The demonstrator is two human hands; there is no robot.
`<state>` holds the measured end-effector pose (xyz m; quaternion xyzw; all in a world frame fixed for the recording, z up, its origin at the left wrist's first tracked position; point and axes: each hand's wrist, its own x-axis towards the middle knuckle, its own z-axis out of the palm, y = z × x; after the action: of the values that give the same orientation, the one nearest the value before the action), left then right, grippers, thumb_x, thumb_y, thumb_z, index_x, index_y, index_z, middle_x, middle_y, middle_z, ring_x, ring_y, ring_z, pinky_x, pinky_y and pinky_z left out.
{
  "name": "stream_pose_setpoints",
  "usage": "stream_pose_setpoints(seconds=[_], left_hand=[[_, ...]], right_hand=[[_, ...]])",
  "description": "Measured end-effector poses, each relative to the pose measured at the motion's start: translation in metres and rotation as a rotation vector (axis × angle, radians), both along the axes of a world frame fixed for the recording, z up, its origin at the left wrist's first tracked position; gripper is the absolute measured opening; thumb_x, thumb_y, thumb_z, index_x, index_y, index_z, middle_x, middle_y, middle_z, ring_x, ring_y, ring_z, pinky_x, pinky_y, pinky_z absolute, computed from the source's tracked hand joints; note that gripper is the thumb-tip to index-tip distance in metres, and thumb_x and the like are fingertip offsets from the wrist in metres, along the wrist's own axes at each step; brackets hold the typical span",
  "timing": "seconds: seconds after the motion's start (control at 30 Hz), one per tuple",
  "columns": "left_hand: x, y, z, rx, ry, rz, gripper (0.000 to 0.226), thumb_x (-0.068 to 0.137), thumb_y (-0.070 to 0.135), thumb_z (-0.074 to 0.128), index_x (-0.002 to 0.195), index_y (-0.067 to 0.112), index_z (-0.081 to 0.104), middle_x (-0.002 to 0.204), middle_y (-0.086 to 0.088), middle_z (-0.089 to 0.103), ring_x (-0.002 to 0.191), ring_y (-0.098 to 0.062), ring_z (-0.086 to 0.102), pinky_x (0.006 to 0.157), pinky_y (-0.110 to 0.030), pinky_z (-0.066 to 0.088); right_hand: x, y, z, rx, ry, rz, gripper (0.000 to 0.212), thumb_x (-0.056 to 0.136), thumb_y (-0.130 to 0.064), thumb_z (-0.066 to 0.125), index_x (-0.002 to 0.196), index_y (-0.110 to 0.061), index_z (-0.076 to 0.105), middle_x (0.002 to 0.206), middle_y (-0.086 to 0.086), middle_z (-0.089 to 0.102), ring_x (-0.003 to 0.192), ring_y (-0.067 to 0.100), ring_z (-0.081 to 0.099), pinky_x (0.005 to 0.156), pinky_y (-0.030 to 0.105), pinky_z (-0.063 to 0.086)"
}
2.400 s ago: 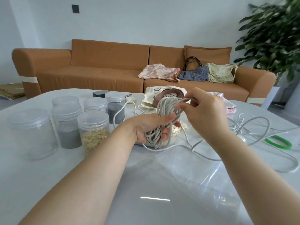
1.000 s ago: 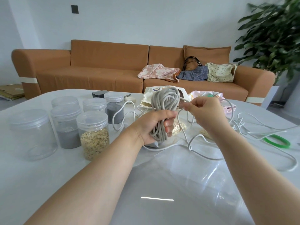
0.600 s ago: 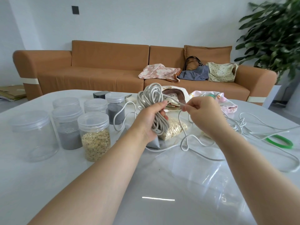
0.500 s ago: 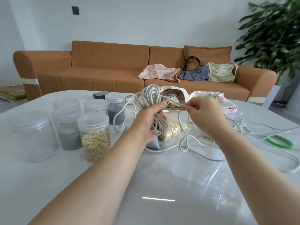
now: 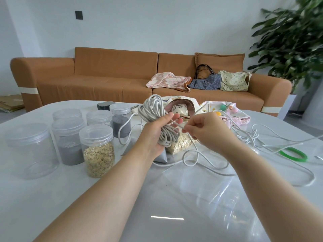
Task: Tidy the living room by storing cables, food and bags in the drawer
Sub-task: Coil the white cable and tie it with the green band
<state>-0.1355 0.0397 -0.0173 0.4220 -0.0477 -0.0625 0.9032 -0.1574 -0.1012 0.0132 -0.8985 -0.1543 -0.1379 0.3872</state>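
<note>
Our left hand (image 5: 154, 137) is curled round a fat bundle of cable (image 5: 152, 109) and holds it up over the middle of the counter (image 5: 52, 198). The cable is pale grey and wound in many loops, and the top loops stick out above our fingers. Our right hand (image 5: 206, 128) is just beside it and pinches the loose cable (image 5: 185, 163) between thumb and finger. That loose part drops down and lies in big messy curls that run off toward the right edge.

Under our hands lie a clear bag of oats (image 5: 181, 144) and a small grey pouch (image 5: 161, 157). A flat clear plastic bag (image 5: 201, 186) lies nearer the front edge. A green ring (image 5: 293, 154) sits by the right edge.

Toward the left edge stand see-through jars with lids: a jar of oats (image 5: 98, 154), a jar of grey powder (image 5: 70, 142) and a big clear jar (image 5: 29, 149). By the far edge lie a cream bag (image 5: 180, 109) with a brown strap and a pink bag (image 5: 232, 114).

Behind the counter is a brown sofa (image 5: 104, 81) with a pink flowery bag (image 5: 167, 82), a blue bag (image 5: 206, 82) and a spotty bag (image 5: 234, 81).
</note>
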Motion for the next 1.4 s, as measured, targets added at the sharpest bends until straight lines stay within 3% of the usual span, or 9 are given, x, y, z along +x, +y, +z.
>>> stream_pose_setpoints(seconds=[0.17, 0.3, 0.5, 0.63, 0.77, 0.93, 1.0, 1.13, 1.4], left_hand=[[-0.003, 0.003, 0.002, -0.110, 0.005, -0.022, 0.010, 0.093, 0.009, 0.051, 0.087, 0.006, 0.058, 0.082, -0.003, 0.071, 0.076, -0.012, 0.071, 0.083, -0.029, 0.050], [-0.004, 0.005, 0.005, -0.167, 0.020, 0.002, 0.028, 0.094, 0.006, 0.049, 0.068, 0.005, 0.061, 0.064, -0.002, 0.068, 0.064, -0.011, 0.070, 0.086, -0.033, 0.049], [-0.003, 0.014, 0.009, -0.187, -0.047, -0.079, 0.014, 0.092, 0.009, 0.048, 0.082, 0.007, 0.057, 0.053, 0.001, 0.054, 0.049, -0.010, 0.058, 0.062, -0.026, 0.057], [-0.004, 0.014, 0.009, -0.210, -0.075, -0.111, 0.013, 0.092, 0.010, 0.045, 0.089, 0.010, 0.058, 0.047, 0.005, 0.046, 0.042, -0.007, 0.049, 0.066, -0.027, 0.057], [-0.002, 0.022, 0.011, -0.279, -0.090, -0.093, 0.004, 0.078, 0.011, 0.053, 0.079, 0.013, 0.057, 0.043, 0.007, 0.044, 0.036, -0.004, 0.044, 0.045, -0.017, 0.046], [0.001, 0.032, 0.015, -0.062, -0.058, -0.061, 0.009, 0.087, 0.009, 0.049, 0.080, 0.012, 0.053, 0.040, 0.006, 0.039, 0.032, -0.004, 0.037, 0.037, -0.014, 0.030], [0.003, 0.034, 0.015, 0.037, -0.003, -0.053, 0.013, 0.093, 0.009, 0.047, 0.081, 0.013, 0.052, 0.041, 0.006, 0.039, 0.032, -0.005, 0.037, 0.037, -0.014, 0.029], [0.008, 0.040, 0.011, 0.259, 0.042, 0.003, 0.014, 0.092, 0.009, 0.053, 0.079, 0.014, 0.053, 0.041, 0.004, 0.042, 0.032, -0.006, 0.039, 0.035, -0.014, 0.032], [0.010, 0.036, 0.002, 0.567, -0.004, -0.029, 0.020, 0.079, 0.024, 0.069, 0.081, 0.010, 0.055, 0.043, 0.002, 0.047, 0.035, -0.010, 0.041, 0.040, -0.017, 0.036]], right_hand=[[0.004, 0.006, -0.009, -0.009, 0.048, 0.027, 0.025, 0.086, -0.013, 0.064, 0.062, -0.013, 0.065, 0.042, -0.007, 0.052, 0.033, 0.002, 0.039, 0.040, 0.010, 0.030], [0.007, 0.005, -0.013, -0.002, 0.089, 0.055, 0.033, 0.088, -0.024, 0.063, 0.056, -0.015, 0.062, 0.040, -0.006, 0.052, 0.035, 0.003, 0.040, 0.044, 0.014, 0.034], [0.009, 0.002, -0.019, -0.077, 0.090, -0.026, 0.048, 0.083, -0.043, 0.065, 0.048, -0.014, 0.052, 0.036, -0.007, 0.033, 0.033, 0.008, 0.029, 0.038, 0.016, 0.023], [0.012, -0.001, -0.021, -0.032, 0.054, -0.040, 0.045, 0.083, -0.039, 0.067, 0.054, -0.008, 0.051, 0.036, -0.009, 0.031, 0.035, 0.007, 0.031, 0.039, 0.016, 0.025], [0.010, 0.000, -0.014, -0.093, 0.058, 0.046, 0.029, 0.089, -0.018, 0.061, 0.061, -0.017, 0.061, 0.044, -0.006, 0.035, 0.035, 0.007, 0.030, 0.039, 0.015, 0.025], [0.012, -0.006, -0.016, -0.220, 0.063, 0.050, 0.029, 0.091, -0.009, 0.054, 0.066, -0.022, 0.063, 0.058, 0.002, 0.050, 0.050, 0.013, 0.036, 0.048, 0.023, 0.029], [0.015, -0.011, -0.016, -0.289, 0.042, -0.040, 0.023, 0.088, -0.023, 0.062, 0.069, -0.010, 0.063, 0.065, 0.008, 0.056, 0.059, 0.018, 0.044, 0.052, 0.028, 0.032], [0.013, -0.016, -0.012, -0.328, -0.058, -0.217, 0.058, 0.074, -0.049, 0.072, 0.052, -0.009, 0.036, 0.053, 0.004, 0.035, 0.053, 0.019, 0.033, 0.051, 0.032, 0.026], [0.002, -0.015, 0.003, -0.188, -0.096, 0.090, 0.030, 0.090, -0.006, 0.052, 0.064, -0.020, 0.050, 0.064, 0.002, 0.054, 0.060, 0.016, 0.043, 0.054, 0.023, 0.032]])
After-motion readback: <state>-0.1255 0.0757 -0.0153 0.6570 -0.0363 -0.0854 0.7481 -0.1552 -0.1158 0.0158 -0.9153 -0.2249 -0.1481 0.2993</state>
